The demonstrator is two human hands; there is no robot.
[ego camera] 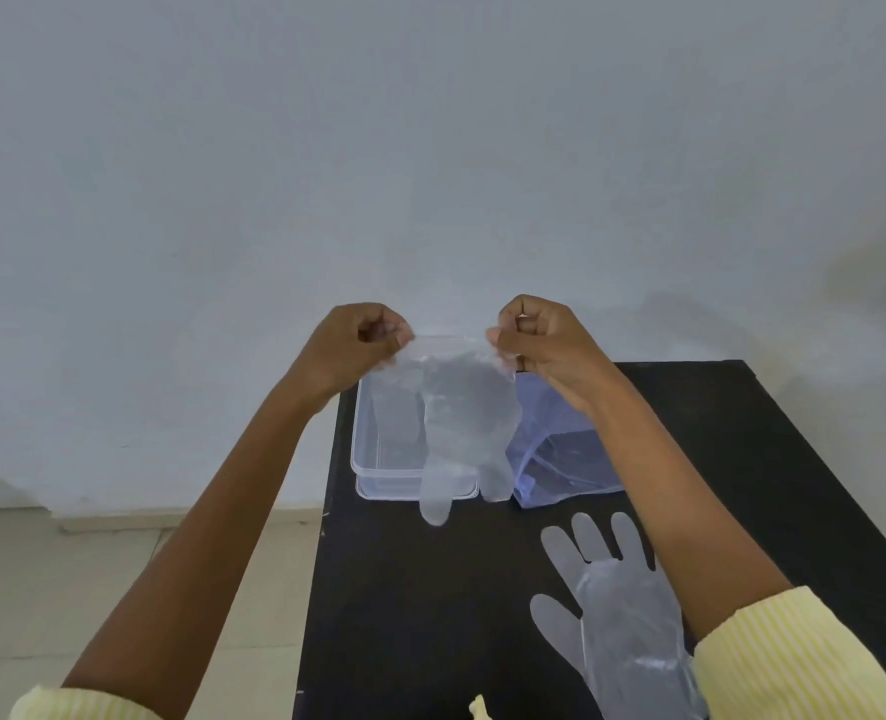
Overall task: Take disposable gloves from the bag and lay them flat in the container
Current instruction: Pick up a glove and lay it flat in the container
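- Left hand point(358, 345): raised above the far left corner of the worktop, fingers point(397, 337) pinched together on the left corner of a glove's cuff.
- Right hand point(545, 345): raised level with the left, fingers point(498, 337) pinched together on the right corner of the same cuff.
- Held glove point(461, 407): clear thin plastic, stretched by its cuff between the two hands, hanging fingers-down in front of the container; its fingertips reach below the container's near rim.
- Container point(365, 459): clear rectangular plastic tub, open, standing at the far left of the worktop, partly hidden behind the hanging glove. Whether any gloves lie inside cannot be told.
- Bag point(560, 459): pale blue translucent plastic, crumpled, just beside the container on its right, partly behind the right forearm.
- Second glove point(623, 615): clear plastic, lying flat on the near right of the worktop, fingers spread and pointing away, its cuff end under the right sleeve.
- Worktop point(430, 615): black, matt.
- Sleeves point(794, 662): pale yellow, ribbed, pushed up both forearms.
- Wall point(430, 148): plain, pale grey, behind the worktop.
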